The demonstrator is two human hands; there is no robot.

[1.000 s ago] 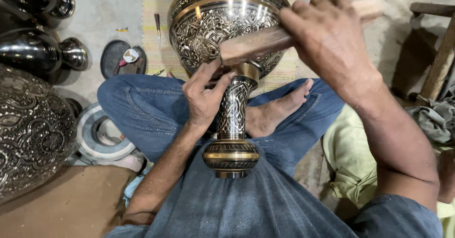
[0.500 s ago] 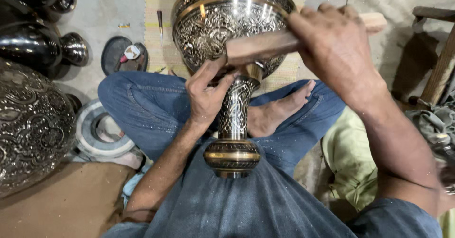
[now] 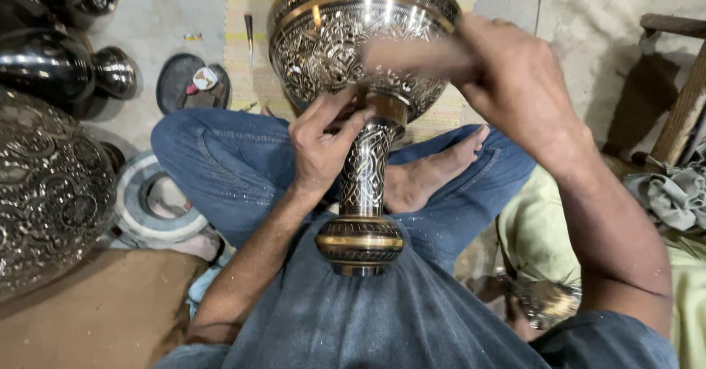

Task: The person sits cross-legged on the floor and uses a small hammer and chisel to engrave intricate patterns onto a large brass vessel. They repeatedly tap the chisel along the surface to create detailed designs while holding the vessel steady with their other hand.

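- Engraved brass vase (image 3: 364, 82), largest thing here: lying across the lap, bowl pointing away from the body, round foot (image 3: 359, 244) resting against the belly, ornate stem between.
- Right hand (image 3: 515, 82): raised over the bowl's shoulder, grip clamped on a wooden mallet (image 3: 412, 59), blurred with motion, its head just above the neck.
- Left hand (image 3: 320, 152): grip closed around the top of the stem, fingertips pinched together at the collar just under the mallet; whether a small punch sits between them cannot be told.
- Bare foot (image 3: 430, 174): tucked just right of the stem-holding grip, beneath the bowl.
- Risk, as a judgement: mallet landing off line and catching the left fingers so close below; a glancing blow denting or scarring the chased pattern.
- Further risk: vase rolling on the lap if the stem grip loosens, sliding toward the bare foot.
- Dark vessels (image 3: 55, 64): well left of both grips, on the floor.
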